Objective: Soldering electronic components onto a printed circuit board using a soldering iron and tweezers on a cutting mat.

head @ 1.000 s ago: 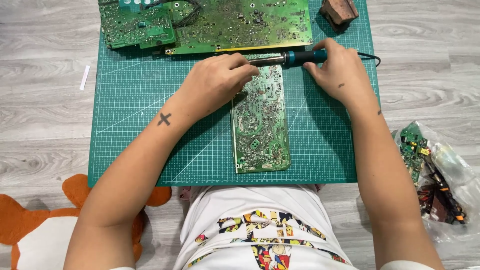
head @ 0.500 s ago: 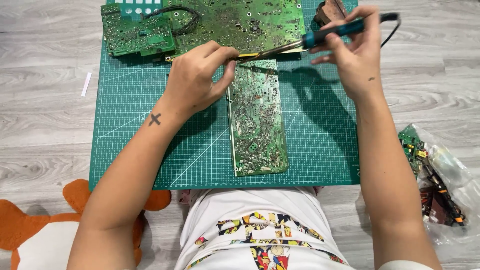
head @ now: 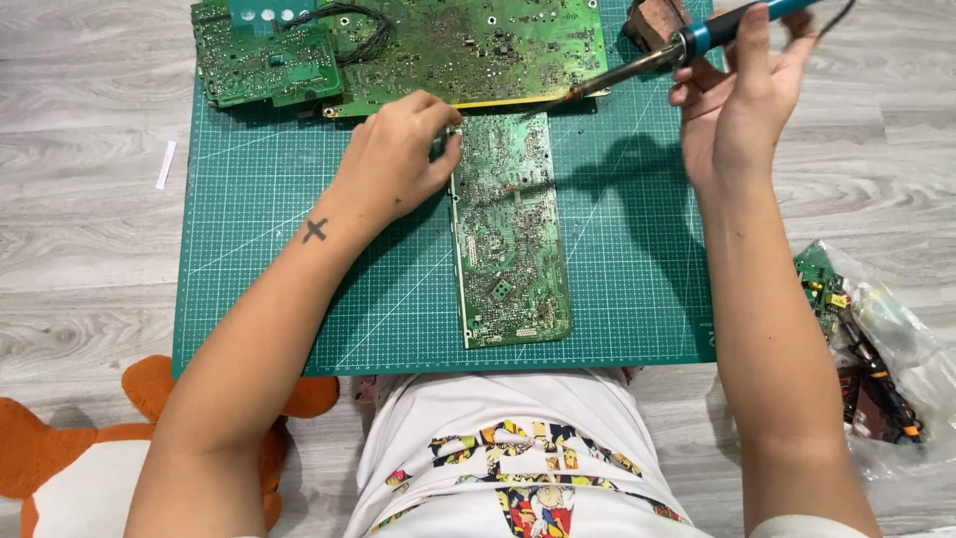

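Grey floorboards (head: 90,179) lie under my green cutting mat (head: 259,299) — the long circuit board (head: 510,229) sits mid-mat, my left hand (head: 398,159) pinching its top corner, my right hand (head: 742,110) gripping the soldering iron (head: 657,60) above it.

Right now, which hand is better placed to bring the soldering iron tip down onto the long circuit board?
The right hand: it holds the soldering iron, tip just above the long circuit board. The left hand rests on the board's top-left edge.
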